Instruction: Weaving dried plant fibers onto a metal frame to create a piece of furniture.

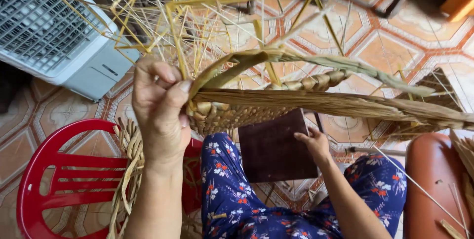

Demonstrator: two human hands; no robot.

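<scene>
Hands at work on a half-woven basket (232, 113), seen from above by the person doing the weaving. The basket is held up in the middle of the view, above the person's lap, its braided rim of dried straw-coloured fibre running from left to right. Thin yellow stakes (173, 26) fan out from it toward the far side.

The left hand (160, 105) is raised at the left end of the braid, thumb and fingers pinched closed on a flat strand of fibre (316, 61) where it meets the rim. That strand arches up and away to the right, ending in a frayed green-grey tip. Below it a thick bundle of dried fibre (345, 105) stretches from the basket out past the right edge.

The right hand (315, 142) is lower and nearer, under the bundle, with fingers curled against the edge of a dark brown board (276, 145); whether it truly grips the board cannot be told.

A blue floral garment (237, 194) covers the person's legs. At near left stands a red plastic chair (59, 170) with loose fibre strands (128, 170) draped over it. At far left is a white fan unit (54, 31) with a grille. A brown rounded seat (434, 179) sits at near right, all on a patterned orange tile floor (395, 36).
</scene>
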